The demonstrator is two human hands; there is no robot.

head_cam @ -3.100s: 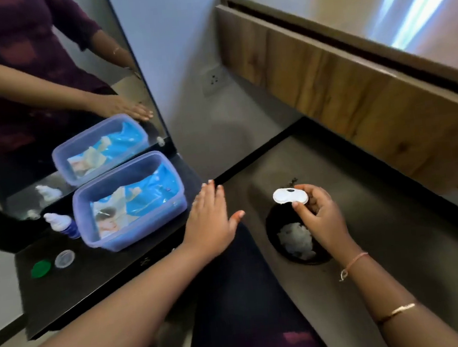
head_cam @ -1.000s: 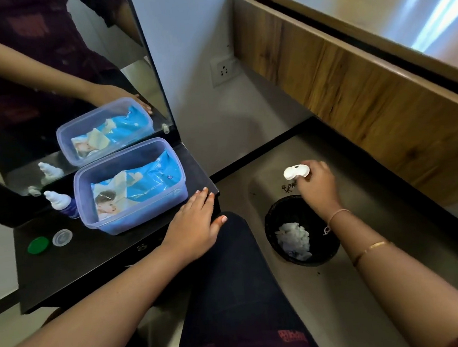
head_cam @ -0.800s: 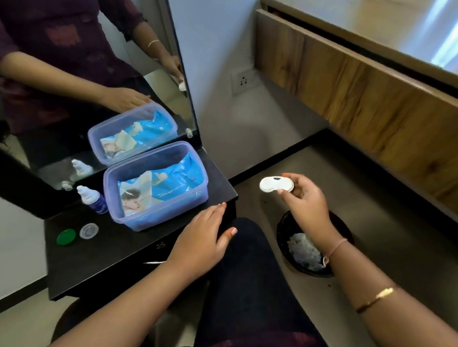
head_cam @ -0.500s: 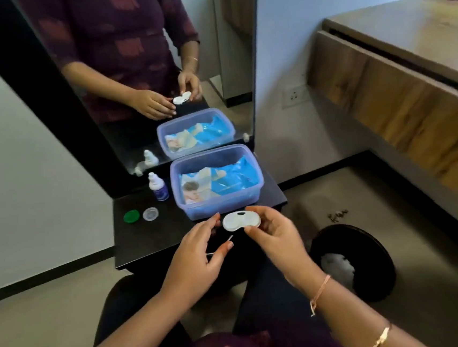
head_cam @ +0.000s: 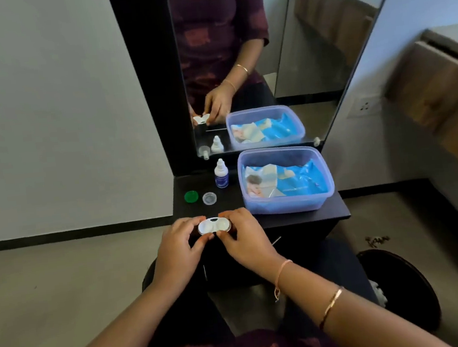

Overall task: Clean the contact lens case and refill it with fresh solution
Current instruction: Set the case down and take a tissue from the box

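Finding: the contact lens case (head_cam: 214, 225) is now at centre frame, at the front edge of the black shelf (head_cam: 310, 217), held between both hands. About three seconds earlier it was in the right hand alone, over the black bin (head_cam: 400, 282), which now sits at lower right, well apart from the case. The left hand lay flat at the shelf edge then.

Grip: the left hand (head_cam: 179, 250) pinches the case's left end between thumb and curled fingers. The right hand (head_cam: 245, 241) pinches the right end the same way. Neither hand is released. Whether the case rests on the shelf or hangs just above it cannot be told.

Condition of the case: both wells appear uncapped and face upward. Any remaining liquid is too small to make out.

Surroundings: the solution bottle (head_cam: 221, 174) stands upright above the case in the frame, near the mirror (head_cam: 281, 56), untouched. A green cap (head_cam: 191, 196) and a clear cap (head_cam: 209, 198) lie side by side to its lower left (apart from the case). The plastic tub (head_cam: 289, 204) at right holds a blue wipes pack (head_cam: 293, 181).

Assessment: the trip to the bin reads as the emptying step, now likely finished. With the case back at the shelf, wiping or refilling is judged next. One hand must let go to reach the wipes or the bottle.
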